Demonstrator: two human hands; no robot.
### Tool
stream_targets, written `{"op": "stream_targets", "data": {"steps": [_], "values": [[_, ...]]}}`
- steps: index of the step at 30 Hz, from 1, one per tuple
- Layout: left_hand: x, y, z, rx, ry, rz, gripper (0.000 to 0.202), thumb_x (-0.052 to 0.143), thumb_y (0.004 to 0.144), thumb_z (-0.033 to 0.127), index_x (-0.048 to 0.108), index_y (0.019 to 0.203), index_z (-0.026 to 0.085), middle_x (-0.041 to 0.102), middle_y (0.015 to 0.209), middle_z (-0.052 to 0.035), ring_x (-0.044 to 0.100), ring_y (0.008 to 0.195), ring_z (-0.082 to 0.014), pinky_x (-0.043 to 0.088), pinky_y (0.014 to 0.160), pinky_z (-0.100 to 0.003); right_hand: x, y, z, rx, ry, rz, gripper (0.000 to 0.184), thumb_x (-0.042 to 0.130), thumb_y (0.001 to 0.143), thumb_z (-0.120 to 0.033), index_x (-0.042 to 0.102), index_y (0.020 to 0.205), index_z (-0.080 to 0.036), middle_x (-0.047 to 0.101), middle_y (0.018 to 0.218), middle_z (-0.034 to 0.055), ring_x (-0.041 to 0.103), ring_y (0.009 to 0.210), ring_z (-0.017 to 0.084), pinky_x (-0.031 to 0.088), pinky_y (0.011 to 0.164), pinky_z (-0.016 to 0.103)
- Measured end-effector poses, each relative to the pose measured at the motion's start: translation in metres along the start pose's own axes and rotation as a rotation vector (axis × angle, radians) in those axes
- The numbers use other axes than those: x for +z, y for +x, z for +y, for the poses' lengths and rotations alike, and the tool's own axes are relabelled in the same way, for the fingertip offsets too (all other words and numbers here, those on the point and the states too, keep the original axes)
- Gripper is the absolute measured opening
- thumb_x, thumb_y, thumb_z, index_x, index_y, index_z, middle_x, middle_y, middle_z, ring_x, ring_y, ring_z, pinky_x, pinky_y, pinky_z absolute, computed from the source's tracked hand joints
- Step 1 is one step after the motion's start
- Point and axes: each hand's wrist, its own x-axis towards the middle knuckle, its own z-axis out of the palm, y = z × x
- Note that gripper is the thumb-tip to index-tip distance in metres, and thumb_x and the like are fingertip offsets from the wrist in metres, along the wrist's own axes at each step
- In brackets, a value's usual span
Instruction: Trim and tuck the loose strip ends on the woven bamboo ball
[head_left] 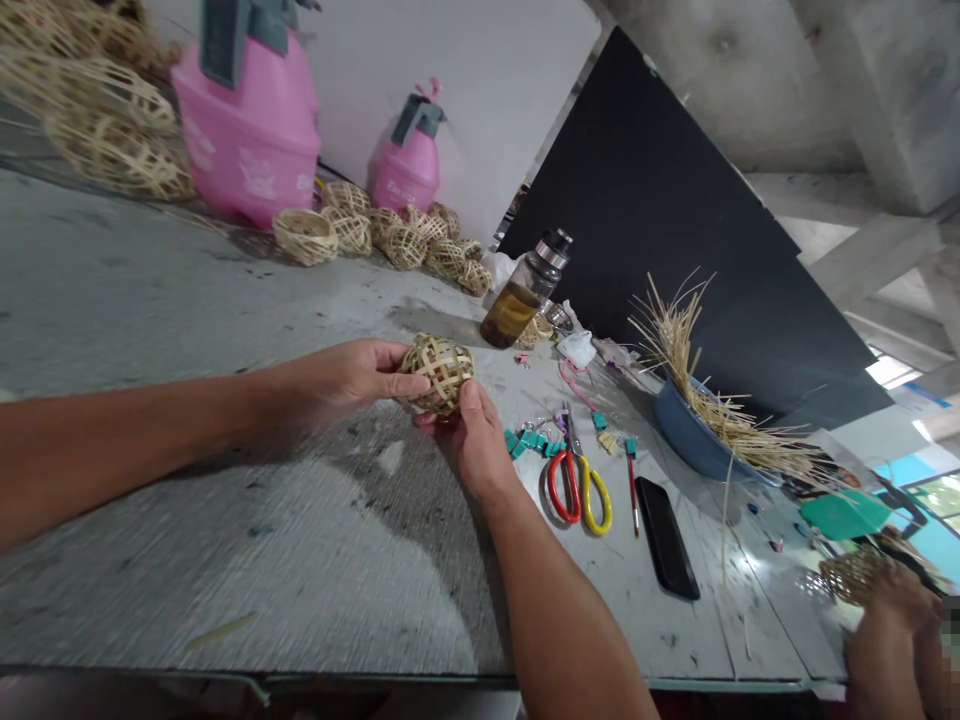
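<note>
The woven ball (pixel 437 373), left of the scissors (pixel 577 487), is pinched by left hand (pixel 352 380) and right hand (pixel 469 435); its weave could perhaps be crushed by squeezing.

left hand (pixel 341 378): fingers curled, gripping | right hand (pixel 469 435): cupped beneath, thumb up

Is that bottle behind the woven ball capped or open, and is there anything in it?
Capped: the bottle has its metal lid on top. It is partly full; brown liquid fills roughly its lower half, and the clear upper part looks empty.
</note>
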Motion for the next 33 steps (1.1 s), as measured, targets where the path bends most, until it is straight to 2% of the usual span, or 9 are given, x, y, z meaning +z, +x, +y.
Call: {"op": "stream_targets", "data": {"steps": [5, 12, 16, 19, 23, 25, 28, 30, 33], "values": [[0.003, 0.0, 0.001, 0.037, -0.058, -0.074, 0.021, 0.085, 0.089, 0.033, 0.08, 0.094, 0.014, 0.08, 0.088, -0.0102, 0.074, 0.082, -0.0237, 0.06, 0.083, -0.035, 0.002, 0.001, 0.002, 0.073, 0.059, -0.022, 0.071, 0.085, 0.081, -0.089, 0.077, 0.113, -0.026, 0.082, 0.099, 0.0027, 0.071, 0.071, 0.016, 0.061, 0.066, 0.027], [0.007, -0.003, 0.007, 0.001, -0.094, -0.059, 0.022, 0.086, 0.086, 0.031, 0.077, 0.097, 0.014, 0.08, 0.092, -0.0113, 0.075, 0.085, -0.025, 0.061, 0.084, -0.036, 0.001, 0.001, 0.004, 0.093, 0.059, -0.009, 0.066, 0.086, 0.084, -0.084, 0.076, 0.112, -0.025, 0.082, 0.102, 0.0029, 0.071, 0.073, 0.016, 0.061, 0.066, 0.027], [0.004, -0.004, 0.006, 0.037, -0.018, -0.047, 0.035, 0.084, 0.088, 0.036, 0.078, 0.115, 0.014, 0.082, 0.105, -0.0122, 0.077, 0.092, -0.0265, 0.063, 0.09, -0.04, 0.004, 0.005, 0.002, 0.145, 0.163, 0.042, 0.061, 0.081, 0.09, -0.079, 0.074, 0.112, -0.023, 0.081, 0.095, 0.0037, 0.07, 0.071, 0.017, 0.059, 0.061, 0.025], [0.008, -0.007, 0.004, 0.129, 0.186, 0.089, 0.05, 0.08, 0.088, 0.041, 0.075, 0.132, 0.019, 0.083, 0.123, -0.0119, 0.078, 0.106, -0.0283, 0.065, 0.097, -0.044, 0.007, 0.007, -0.009, 0.228, 0.279, 0.065, 0.049, 0.064, 0.105, -0.07, 0.074, 0.108, -0.021, 0.079, 0.09, 0.0045, 0.066, 0.067, 0.017, 0.057, 0.058, 0.025], [0.018, -0.016, 0.007, 0.366, 0.518, 0.346, 0.049, 0.074, 0.087, 0.046, 0.076, 0.129, 0.021, 0.078, 0.137, -0.0129, 0.074, 0.121, -0.0301, 0.063, 0.105, -0.045, 0.007, 0.006, -0.027, 0.278, 0.427, 0.081, 0.047, 0.041, 0.115, -0.057, 0.075, 0.109, -0.024, 0.078, 0.09, 0.0035, 0.06, 0.064, 0.017, 0.06, 0.062, 0.029], [0.022, -0.02, 0.012, 0.399, 0.512, 0.421, 0.051, 0.072, 0.092, 0.048, 0.073, 0.134, 0.019, 0.074, 0.144, -0.0148, 0.073, 0.119, -0.0287, 0.062, 0.109, -0.045, 0.007, 0.004, -0.032, 0.315, 0.451, 0.062, 0.053, 0.036, 0.116, -0.059, 0.074, 0.108, -0.024, 0.076, 0.088, 0.004, 0.058, 0.064, 0.018, 0.061, 0.063, 0.031], [0.023, -0.022, 0.015, 0.34, 0.423, 0.535, 0.06, 0.071, 0.097, 0.052, 0.067, 0.145, 0.018, 0.071, 0.149, -0.0156, 0.071, 0.123, -0.0293, 0.058, 0.115, -0.048, 0.008, 0.001, -0.037, 0.375, 0.43, 0.024, 0.06, 0.028, 0.117, -0.061, 0.074, 0.107, -0.023, 0.071, 0.08, 0.0037, 0.053, 0.061, 0.019, 0.06, 0.064, 0.033], [0.02, -0.019, 0.013, 0.282, 0.349, 0.472, 0.06, 0.068, 0.1, 0.056, 0.068, 0.148, 0.019, 0.073, 0.147, -0.0143, 0.07, 0.129, -0.0308, 0.058, 0.115, -0.047, 0.011, -0.001, -0.039, 0.406, 0.413, 0.007, 0.065, 0.022, 0.118, -0.061, 0.073, 0.104, -0.023, 0.068, 0.075, 0.0029, 0.053, 0.06, 0.019, 0.06, 0.064, 0.033], [0.014, -0.01, 0.003, 0.159, 0.181, 0.175, 0.065, 0.054, 0.107, 0.067, 0.073, 0.145, 0.019, 0.082, 0.124, -0.0146, 0.077, 0.1, -0.0303, 0.067, 0.086, -0.044, 0.018, -0.004, -0.044, 0.446, 0.408, 0.01, 0.072, 0.013, 0.12, -0.059, 0.071, 0.099, -0.022, 0.069, 0.075, 0.0031, 0.053, 0.058, 0.018, 0.059, 0.062, 0.031]]}}
